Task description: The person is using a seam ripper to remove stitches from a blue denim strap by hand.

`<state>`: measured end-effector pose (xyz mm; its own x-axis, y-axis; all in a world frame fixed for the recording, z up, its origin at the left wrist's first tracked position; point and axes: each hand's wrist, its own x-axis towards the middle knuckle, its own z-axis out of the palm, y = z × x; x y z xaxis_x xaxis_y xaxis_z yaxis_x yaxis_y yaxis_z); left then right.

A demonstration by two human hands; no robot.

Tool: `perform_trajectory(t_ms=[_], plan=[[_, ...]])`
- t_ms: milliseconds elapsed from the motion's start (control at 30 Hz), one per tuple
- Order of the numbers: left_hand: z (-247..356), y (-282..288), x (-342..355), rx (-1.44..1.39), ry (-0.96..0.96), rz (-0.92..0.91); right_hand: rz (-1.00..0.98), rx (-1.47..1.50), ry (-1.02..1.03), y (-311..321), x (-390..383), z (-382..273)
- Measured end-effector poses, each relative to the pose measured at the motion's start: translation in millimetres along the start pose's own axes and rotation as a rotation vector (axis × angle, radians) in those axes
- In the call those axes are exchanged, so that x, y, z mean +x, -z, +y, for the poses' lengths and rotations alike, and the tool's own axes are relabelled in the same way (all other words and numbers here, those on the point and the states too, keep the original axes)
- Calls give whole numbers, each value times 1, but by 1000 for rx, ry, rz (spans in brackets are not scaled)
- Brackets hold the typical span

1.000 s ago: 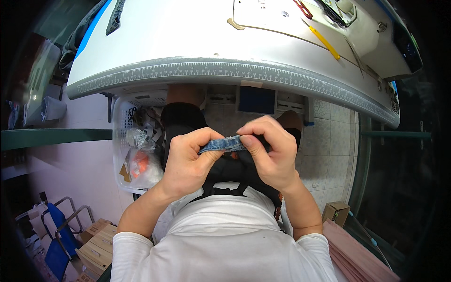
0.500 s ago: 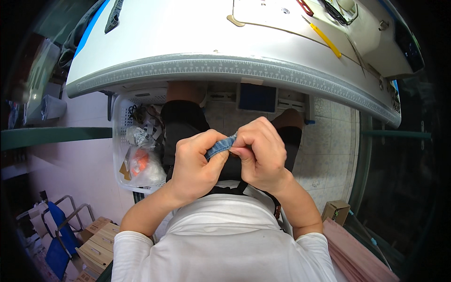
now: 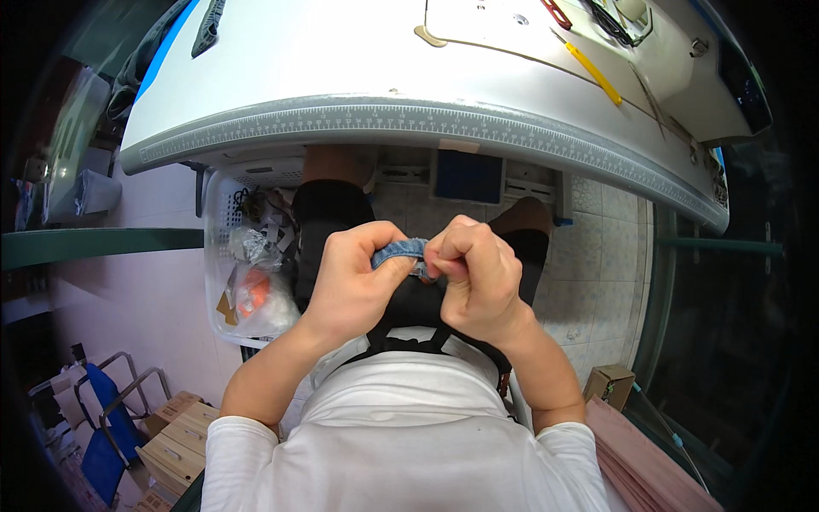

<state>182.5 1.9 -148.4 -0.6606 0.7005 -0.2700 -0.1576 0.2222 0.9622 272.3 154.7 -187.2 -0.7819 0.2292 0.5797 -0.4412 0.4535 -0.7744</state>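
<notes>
A short strip of blue denim [image 3: 399, 250] is held above my lap, between both hands. My left hand [image 3: 357, 271] is closed round its left part, thumb pressed along the near side. At the strip's right end my right hand [image 3: 478, 269] is closed in a pinch, with the fingers curled in. A small pale bit [image 3: 420, 268] of the strip shows below, between the two thumbs. What lies inside the right fingertips is hidden.
Ahead is a white sewing table [image 3: 324, 51] with a ruler-marked grey edge [image 3: 375, 119]. On it lie a yellow-handled tool [image 3: 592, 72], a dark denim strip [image 3: 208, 30] and a sewing machine [image 3: 682, 77]. A white basket [image 3: 219, 282] of bags and scraps stands left of my legs.
Both hands have shifted slightly and turned. The denim strip lies more level, and its pale bit now shows beneath. My right fingers have curled differently at its end.
</notes>
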Motion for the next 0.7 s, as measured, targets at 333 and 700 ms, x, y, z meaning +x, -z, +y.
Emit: perform_trajectory(t_ms=[333, 700], plan=[[2, 2, -5, 127, -71, -30, -139, 232, -431, 25, -5, 37], [-13, 14, -5, 519, -432, 158, -114, -11, -156, 30, -3, -5]])
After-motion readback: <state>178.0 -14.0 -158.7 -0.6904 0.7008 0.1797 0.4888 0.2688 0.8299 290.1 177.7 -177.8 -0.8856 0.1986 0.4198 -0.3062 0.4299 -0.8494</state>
